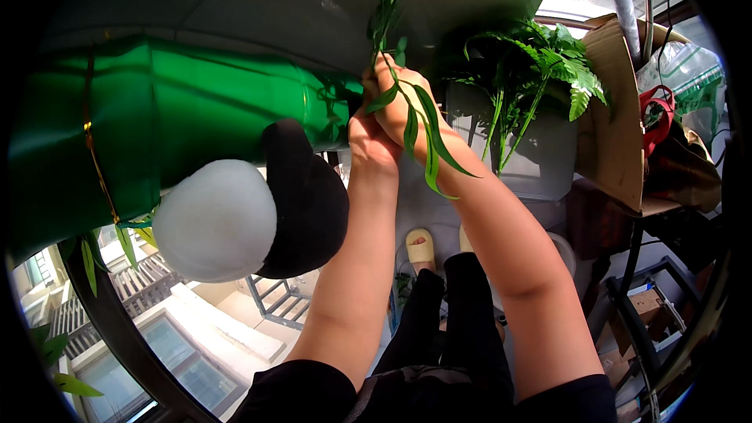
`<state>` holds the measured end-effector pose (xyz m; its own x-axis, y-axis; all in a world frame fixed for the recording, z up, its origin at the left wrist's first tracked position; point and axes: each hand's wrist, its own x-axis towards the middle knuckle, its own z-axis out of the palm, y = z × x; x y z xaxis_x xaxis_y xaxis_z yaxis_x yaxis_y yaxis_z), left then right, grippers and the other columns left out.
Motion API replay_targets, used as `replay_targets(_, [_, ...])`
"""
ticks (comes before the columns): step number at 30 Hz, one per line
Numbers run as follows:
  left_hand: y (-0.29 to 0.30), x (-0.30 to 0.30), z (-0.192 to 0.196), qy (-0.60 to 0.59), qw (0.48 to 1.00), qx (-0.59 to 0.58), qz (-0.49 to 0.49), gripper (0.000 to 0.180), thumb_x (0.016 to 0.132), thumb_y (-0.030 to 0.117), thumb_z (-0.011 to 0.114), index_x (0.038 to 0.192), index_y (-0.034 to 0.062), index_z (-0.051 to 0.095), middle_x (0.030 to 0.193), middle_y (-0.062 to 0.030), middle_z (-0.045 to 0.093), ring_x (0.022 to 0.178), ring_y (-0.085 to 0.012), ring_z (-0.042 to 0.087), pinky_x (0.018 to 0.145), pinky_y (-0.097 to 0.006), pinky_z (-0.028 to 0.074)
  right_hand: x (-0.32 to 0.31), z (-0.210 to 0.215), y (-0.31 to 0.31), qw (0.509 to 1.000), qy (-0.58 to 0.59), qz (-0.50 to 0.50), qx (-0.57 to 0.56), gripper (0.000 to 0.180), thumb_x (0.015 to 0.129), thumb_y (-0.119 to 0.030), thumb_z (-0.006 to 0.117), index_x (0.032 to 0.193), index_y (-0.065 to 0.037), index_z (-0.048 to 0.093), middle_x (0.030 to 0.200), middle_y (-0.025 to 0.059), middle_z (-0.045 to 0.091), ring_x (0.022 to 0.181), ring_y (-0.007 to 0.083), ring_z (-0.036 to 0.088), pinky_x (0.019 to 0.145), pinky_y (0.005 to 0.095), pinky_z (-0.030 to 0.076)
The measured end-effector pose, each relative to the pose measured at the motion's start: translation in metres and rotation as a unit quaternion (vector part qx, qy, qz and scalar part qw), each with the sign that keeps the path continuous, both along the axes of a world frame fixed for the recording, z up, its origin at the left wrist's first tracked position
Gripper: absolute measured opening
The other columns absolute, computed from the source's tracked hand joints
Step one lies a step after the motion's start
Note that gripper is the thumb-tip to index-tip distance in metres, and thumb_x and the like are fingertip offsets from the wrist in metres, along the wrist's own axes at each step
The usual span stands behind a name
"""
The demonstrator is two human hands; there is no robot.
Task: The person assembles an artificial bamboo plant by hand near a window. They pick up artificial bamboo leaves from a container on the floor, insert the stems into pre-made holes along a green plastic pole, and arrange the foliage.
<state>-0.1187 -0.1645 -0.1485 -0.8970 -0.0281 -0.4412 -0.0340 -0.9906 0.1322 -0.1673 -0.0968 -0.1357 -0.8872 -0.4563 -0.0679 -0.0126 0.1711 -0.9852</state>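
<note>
Both my hands are raised together in front of me at a leafy green vine [384, 19]. My right hand [403, 98] is closed round its thin stem, fingers bent. Below and partly behind it, my left hand [370, 131] is also closed at the stem, its fingertips mostly hidden. Long narrow leaves [429, 137] trail down over my right hand and wrist. The upper part of the vine rises against a dark grey surface. Just left of my hands ends a large shiny green roll [227, 94], tied with a gold cord [88, 129].
A white and black plush thing [215, 219] sits left of my left forearm, before a window [172, 352]. Fern-like greenery [540, 70] lies on a grey box [548, 153] at right. Beyond are an open cardboard box [615, 117] and a dark metal rack [638, 282].
</note>
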Motion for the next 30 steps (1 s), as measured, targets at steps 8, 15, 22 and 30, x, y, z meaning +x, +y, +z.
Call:
replay_targets(8, [-0.013,0.002,-0.069,0.296,0.924,0.22,0.101,0.019,0.084,0.019,0.046,0.099,0.0079,0.049,0.096,-0.0039,0.052,0.09,-0.0157,0.051,0.078,-0.029,0.043,0.02,0.006,-0.016,0.974,0.083,0.093,0.19,0.01,0.074,-0.006,0.042,0.083,-0.001,0.041,0.085,0.0208,0.055,0.078,0.0375,0.055,0.064,0.0401,0.045])
replay_targets(15, [-0.005,0.027,-0.039,-0.038,0.992,-0.079,0.095,0.021,0.085,0.019,0.043,0.102,0.0091,0.048,0.1,-0.0045,0.051,0.093,-0.0174,0.05,0.08,-0.031,0.042,0.024,-0.008,-0.018,0.968,0.16,0.051,0.187,0.013,0.074,-0.007,0.045,0.086,-0.003,0.045,0.083,0.0147,0.056,0.08,0.0302,0.057,0.067,0.0368,0.047])
replay_targets(22, [-0.009,0.049,-0.037,-0.091,0.985,-0.12,0.079,0.024,0.085,0.02,0.043,0.105,0.0065,0.047,0.103,-0.0061,0.051,0.095,-0.0181,0.05,0.083,-0.03,0.041,0.038,-0.02,-0.018,0.992,0.076,-0.013,0.102,0.017,0.072,-0.008,0.05,0.087,-0.009,0.059,0.093,0.0139,0.055,0.086,0.0281,0.054,0.07,0.0322,0.045])
replay_targets(30, [-0.008,0.08,-0.034,-0.139,0.981,-0.13,0.042,0.029,0.088,0.017,0.032,0.11,0.0039,0.046,0.107,-0.0102,0.052,0.098,-0.0234,0.05,0.085,-0.037,0.041,0.041,-0.04,-0.023,0.995,0.051,-0.05,0.067,0.01,0.068,-0.009,0.048,0.075,-0.003,0.053,0.082,0.0151,0.055,0.079,0.0316,0.055,0.066,0.0383,0.045])
